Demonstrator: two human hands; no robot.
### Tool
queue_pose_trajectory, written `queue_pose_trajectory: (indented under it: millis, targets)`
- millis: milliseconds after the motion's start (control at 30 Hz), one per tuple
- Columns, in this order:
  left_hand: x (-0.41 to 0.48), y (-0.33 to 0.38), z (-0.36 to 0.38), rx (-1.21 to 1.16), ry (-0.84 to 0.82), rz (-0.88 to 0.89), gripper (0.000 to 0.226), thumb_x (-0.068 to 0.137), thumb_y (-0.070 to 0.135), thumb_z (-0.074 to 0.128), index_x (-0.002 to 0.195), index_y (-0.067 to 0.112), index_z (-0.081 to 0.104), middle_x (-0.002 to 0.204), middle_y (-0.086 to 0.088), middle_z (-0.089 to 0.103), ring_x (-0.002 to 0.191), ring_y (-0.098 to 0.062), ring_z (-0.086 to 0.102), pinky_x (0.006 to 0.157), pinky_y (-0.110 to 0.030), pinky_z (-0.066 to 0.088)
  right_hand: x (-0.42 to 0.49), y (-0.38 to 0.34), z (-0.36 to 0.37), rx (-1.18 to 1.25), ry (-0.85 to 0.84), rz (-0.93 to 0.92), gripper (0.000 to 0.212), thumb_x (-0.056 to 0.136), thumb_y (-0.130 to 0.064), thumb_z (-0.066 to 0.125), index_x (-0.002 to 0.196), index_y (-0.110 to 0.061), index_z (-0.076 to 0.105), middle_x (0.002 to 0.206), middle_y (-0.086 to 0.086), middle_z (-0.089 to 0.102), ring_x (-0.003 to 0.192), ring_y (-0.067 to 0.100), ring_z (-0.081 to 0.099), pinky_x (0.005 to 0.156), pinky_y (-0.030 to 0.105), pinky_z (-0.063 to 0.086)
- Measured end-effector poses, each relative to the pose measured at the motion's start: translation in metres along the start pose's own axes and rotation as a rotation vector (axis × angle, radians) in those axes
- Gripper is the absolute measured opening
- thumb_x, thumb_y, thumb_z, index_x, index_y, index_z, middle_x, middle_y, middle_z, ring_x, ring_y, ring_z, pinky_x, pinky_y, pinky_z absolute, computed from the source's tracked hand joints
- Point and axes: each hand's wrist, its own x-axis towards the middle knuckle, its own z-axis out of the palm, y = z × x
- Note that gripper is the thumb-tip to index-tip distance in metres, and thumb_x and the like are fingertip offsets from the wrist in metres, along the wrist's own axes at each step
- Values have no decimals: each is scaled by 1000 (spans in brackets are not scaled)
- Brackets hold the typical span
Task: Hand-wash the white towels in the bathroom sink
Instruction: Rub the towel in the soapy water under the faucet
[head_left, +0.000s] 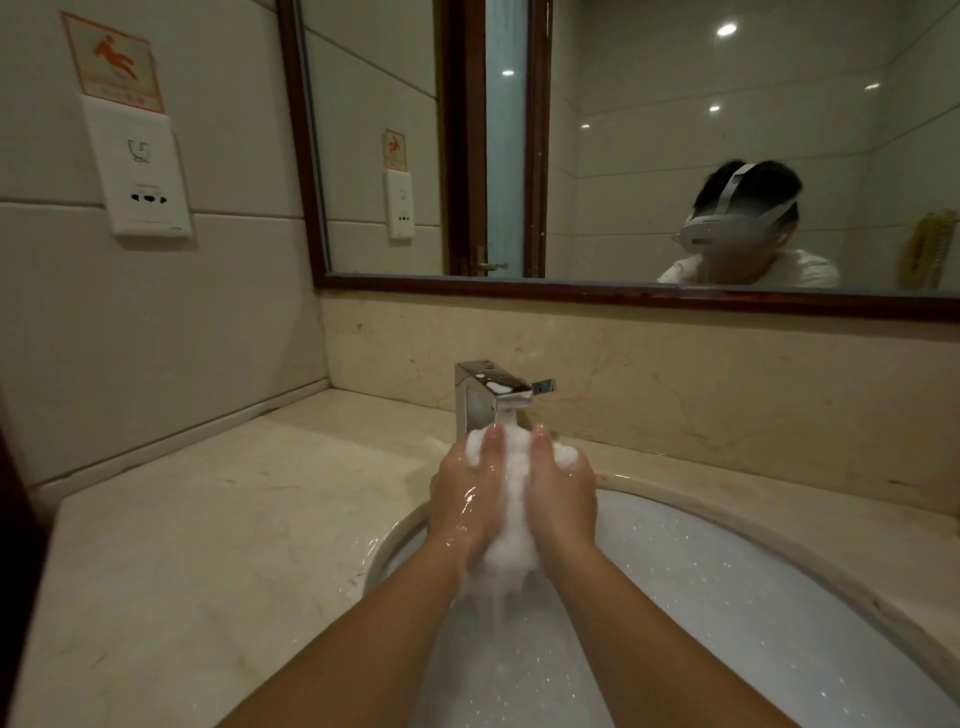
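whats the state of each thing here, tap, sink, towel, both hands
white towel: soaked, lathered, dripping, squeezed between both hands
faucet: running onto the white towel
sink: wet, suds inside
left hand: wet, grips the white towel
right hand: wet, grips the white towel

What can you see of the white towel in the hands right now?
The white sudsy towel is bunched into an upright wad, coated in lather so its weave cannot be made out. The left hand and right hand squeeze it from either side, just below the spout of the square chrome faucet. Foamy water drips from its lower end into the white oval sink basin.
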Motion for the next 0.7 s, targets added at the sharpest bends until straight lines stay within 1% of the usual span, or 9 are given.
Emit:
queue_pose_trajectory:
  millis: [100,167,267,400,467,500,567,600,700]
  targets:
    - [7,-1,1,-40,75,-22,40,104,61,43,96,28,66,96,5,72,96,-22,68,83,-34,49,-2,-4,6,-9,-27,5,50,98,-58,61,130,-22,48,126,8,58,103,28,60,86,36,47]
    - [11,-2,0,-66,122,-22,41,106,58,41,96,26,66,95,3,72,95,-21,69,81,-34,49,-2,-5,9,-2,-96,-13,52,94,-61,65,129,-27,47,124,3,64,107,26,64,93,39,52]
    - [15,-3,-5,-103,191,-21,45,108,53,37,102,21,68,97,1,72,97,-24,68,81,-33,48,-4,-4,14,19,-204,63,57,86,-68,71,124,-31,49,121,-1,69,111,25,68,105,48,54]
    - [15,0,-12,-142,343,-56,45,107,57,35,107,25,66,96,3,68,98,-27,65,88,-40,51,-9,-12,20,104,-206,208,72,76,-75,72,121,-32,38,124,6,64,109,30,67,99,51,57]
    - [15,2,-15,-174,409,-77,45,106,60,35,111,25,64,97,4,66,96,-25,62,84,-38,47,-12,-13,21,85,-229,183,67,85,-75,67,126,-29,41,117,3,66,101,26,68,92,47,59]
    - [14,4,-16,-189,422,-85,45,107,59,35,113,25,63,98,4,64,95,-25,60,83,-36,44,-13,-13,22,83,-263,151,67,87,-78,61,131,-30,42,115,1,67,102,26,69,93,48,59]
    - [13,5,-18,-180,403,-99,44,107,58,34,114,24,61,99,3,62,94,-24,56,82,-34,40,-14,-9,24,69,-301,134,77,78,-88,48,138,-38,44,120,-1,69,109,30,70,98,55,58]
    - [13,5,-18,-160,376,-100,44,107,58,32,114,25,60,100,2,62,93,-23,56,82,-34,39,-11,-3,27,63,-299,125,80,75,-87,43,140,-41,45,124,0,69,113,32,69,101,57,56]
    - [9,7,-14,-110,255,-84,40,110,53,31,122,26,57,105,1,62,97,-24,56,83,-34,39,-8,0,25,71,-226,94,60,88,-58,35,143,-41,53,130,1,70,115,30,67,104,55,54]
